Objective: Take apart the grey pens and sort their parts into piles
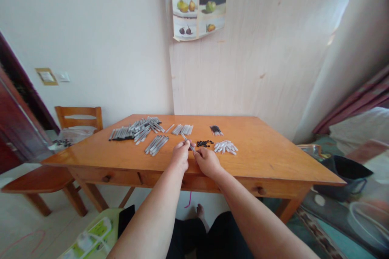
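My left hand is closed around a slim grey pen above the table's near edge. The fingers of my right hand pinch the pen's lower end, close beside the left hand. Just beyond the right hand lie small black caps in a cluster. To their right is a fanned heap of short white pieces. A bundle of grey pens rests left of my left hand. Behind the hands are pale clear tubes in a row and thin dark refills.
A large pile of grey pens covers the wooden table's back left. A wooden chair stands on the left, with a bench in front of it. At the right is a black bin. Fruit pictures hang on the wall.
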Demonstrator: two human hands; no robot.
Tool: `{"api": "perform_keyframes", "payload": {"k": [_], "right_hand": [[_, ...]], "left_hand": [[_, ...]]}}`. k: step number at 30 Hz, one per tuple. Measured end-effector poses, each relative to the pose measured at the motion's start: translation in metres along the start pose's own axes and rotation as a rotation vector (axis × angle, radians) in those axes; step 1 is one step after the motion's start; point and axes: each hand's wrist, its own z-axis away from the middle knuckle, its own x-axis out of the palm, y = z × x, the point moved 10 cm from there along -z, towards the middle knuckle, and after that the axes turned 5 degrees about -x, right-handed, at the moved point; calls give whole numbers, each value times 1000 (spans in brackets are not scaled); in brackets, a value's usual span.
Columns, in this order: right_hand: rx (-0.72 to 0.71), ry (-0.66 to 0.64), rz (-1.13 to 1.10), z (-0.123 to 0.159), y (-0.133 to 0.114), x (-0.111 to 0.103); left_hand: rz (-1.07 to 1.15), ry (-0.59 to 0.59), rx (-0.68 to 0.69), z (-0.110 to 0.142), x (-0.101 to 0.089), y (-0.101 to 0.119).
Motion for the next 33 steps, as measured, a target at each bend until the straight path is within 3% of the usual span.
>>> {"api": "perform_keyframes", "payload": {"k": [4, 8, 11, 16, 21, 25, 30, 33], "right_hand": [[13, 13, 50, -1, 0, -2], [9, 34, 123, 13, -6, -7], [-24, 75, 142, 29, -10, -11], [-60, 244, -75, 35, -4, -24], [-1, 316, -190, 21, 30, -44], [77, 391, -91, 13, 70, -84], [320, 351, 164, 5, 127, -130], [379, 265, 275, -2, 147, -140]], "left_hand": [[28, 51, -57, -5, 1, -4], [187, 224, -163, -14, -20, -7], [206, 228, -214, -18, -29, -5], [221, 204, -212, -14, -32, -3], [177, 162, -194, -11, -28, -2], [154, 143, -105, -8, -25, 6], [-27, 138, 41, -4, -21, 12], [-123, 57, 76, -6, -12, 11]]}}
